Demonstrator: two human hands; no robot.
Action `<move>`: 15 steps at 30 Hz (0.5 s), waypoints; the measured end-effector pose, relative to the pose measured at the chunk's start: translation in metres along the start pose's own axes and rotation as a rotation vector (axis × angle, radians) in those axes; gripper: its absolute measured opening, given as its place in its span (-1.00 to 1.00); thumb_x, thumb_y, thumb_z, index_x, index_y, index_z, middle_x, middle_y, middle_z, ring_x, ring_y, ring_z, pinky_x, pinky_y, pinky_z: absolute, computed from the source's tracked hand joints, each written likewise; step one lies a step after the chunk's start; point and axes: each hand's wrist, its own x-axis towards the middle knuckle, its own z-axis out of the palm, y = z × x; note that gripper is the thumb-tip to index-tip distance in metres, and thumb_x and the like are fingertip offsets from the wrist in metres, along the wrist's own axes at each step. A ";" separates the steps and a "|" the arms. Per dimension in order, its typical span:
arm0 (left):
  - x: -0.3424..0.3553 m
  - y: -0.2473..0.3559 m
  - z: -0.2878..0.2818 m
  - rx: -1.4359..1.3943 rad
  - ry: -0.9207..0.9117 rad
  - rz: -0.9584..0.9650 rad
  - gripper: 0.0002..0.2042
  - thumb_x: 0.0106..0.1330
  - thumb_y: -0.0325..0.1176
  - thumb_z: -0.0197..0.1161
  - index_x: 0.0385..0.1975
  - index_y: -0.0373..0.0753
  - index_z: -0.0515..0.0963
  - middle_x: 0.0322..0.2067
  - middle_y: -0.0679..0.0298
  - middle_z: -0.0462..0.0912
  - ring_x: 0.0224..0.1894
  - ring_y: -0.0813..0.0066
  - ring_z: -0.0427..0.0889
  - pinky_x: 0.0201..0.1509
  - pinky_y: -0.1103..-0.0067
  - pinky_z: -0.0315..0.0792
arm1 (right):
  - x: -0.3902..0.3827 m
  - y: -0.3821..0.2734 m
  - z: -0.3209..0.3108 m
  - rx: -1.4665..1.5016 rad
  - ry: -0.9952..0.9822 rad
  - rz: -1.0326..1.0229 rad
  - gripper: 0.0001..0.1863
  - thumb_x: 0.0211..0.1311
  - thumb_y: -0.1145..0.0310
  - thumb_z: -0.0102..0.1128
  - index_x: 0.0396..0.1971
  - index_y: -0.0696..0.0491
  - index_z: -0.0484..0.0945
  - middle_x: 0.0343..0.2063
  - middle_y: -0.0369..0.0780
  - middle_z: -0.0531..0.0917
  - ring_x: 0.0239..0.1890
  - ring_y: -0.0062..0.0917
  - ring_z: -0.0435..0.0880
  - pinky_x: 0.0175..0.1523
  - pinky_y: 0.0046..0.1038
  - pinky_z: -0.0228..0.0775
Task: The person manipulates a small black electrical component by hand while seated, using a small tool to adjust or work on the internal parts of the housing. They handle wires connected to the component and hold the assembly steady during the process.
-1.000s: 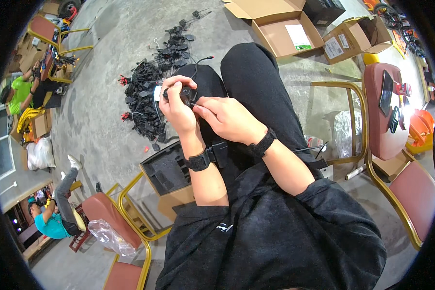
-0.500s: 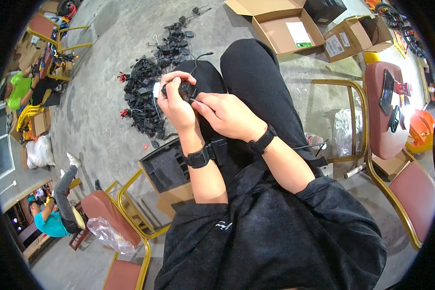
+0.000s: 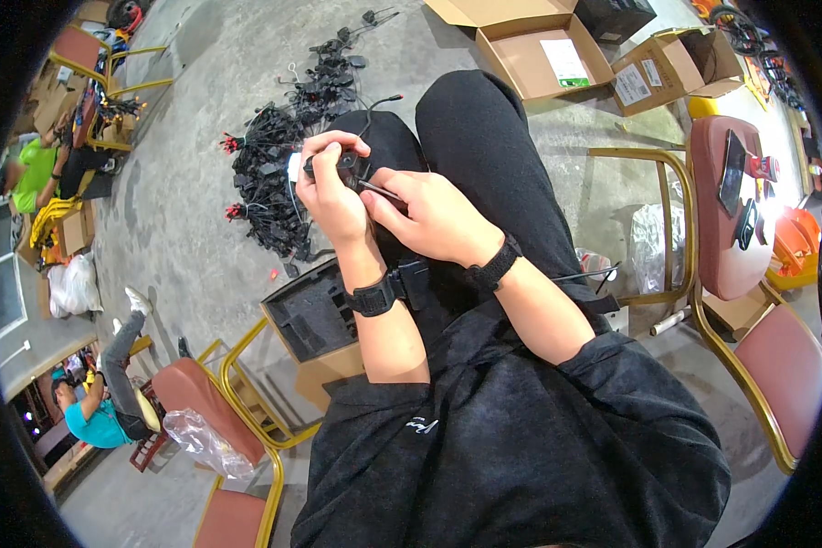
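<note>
Above my knees, my left hand [image 3: 336, 203] curls round a small black device [image 3: 348, 166], and part of it is hidden by the fingers. A thin black cable [image 3: 372, 111] with a red tip rises near it, over my left knee. My right hand [image 3: 440, 217] pinches a slim metal-shafted tool [image 3: 380, 191] between thumb and forefinger. The tool's tip is at the lower right side of the device; whether it touches is too small to tell. Black straps circle both wrists.
Beyond my left hand lies a heap of black cabled devices [image 3: 269, 173] on the floor. An open carton with black foam [image 3: 310, 315] sits by my left forearm. Cardboard boxes [image 3: 543, 59] stand ahead; a chair [image 3: 726, 210] carrying a phone is at right. Two people work at left.
My right thumb and fingers have shifted slightly on the tool, and more of its metal shaft shows. The left hand keeps its hold on the black device.
</note>
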 end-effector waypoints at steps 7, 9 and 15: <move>-0.001 0.000 0.001 -0.031 0.016 -0.018 -0.81 0.14 -0.42 -0.07 -0.51 -0.42 0.45 -0.54 0.16 0.49 -0.47 0.44 0.47 -0.26 0.58 0.36 | -0.002 0.005 0.003 0.024 0.002 0.011 -0.76 0.20 0.28 -0.06 -0.42 0.17 0.45 -0.55 -0.03 0.56 -0.46 -0.16 0.57 -0.32 -0.25 0.41; -0.001 0.000 0.000 -0.032 0.016 -0.022 -0.81 0.14 -0.41 -0.07 -0.51 -0.42 0.45 -0.54 0.16 0.49 -0.47 0.44 0.47 -0.26 0.58 0.36 | -0.001 0.004 0.003 0.011 -0.012 0.019 -0.77 0.21 0.29 -0.06 -0.43 0.17 0.44 -0.55 -0.02 0.56 -0.45 -0.15 0.56 -0.32 -0.24 0.41; -0.001 0.000 0.000 -0.065 -0.002 0.002 -0.82 0.19 -0.45 -0.06 -0.54 -0.39 0.46 -0.54 0.21 0.50 -0.47 0.51 0.48 -0.30 0.62 0.35 | -0.001 0.003 0.002 -0.008 -0.026 0.011 -0.80 0.22 0.33 -0.05 -0.42 0.18 0.41 -0.56 0.00 0.54 -0.46 -0.12 0.55 -0.35 -0.24 0.38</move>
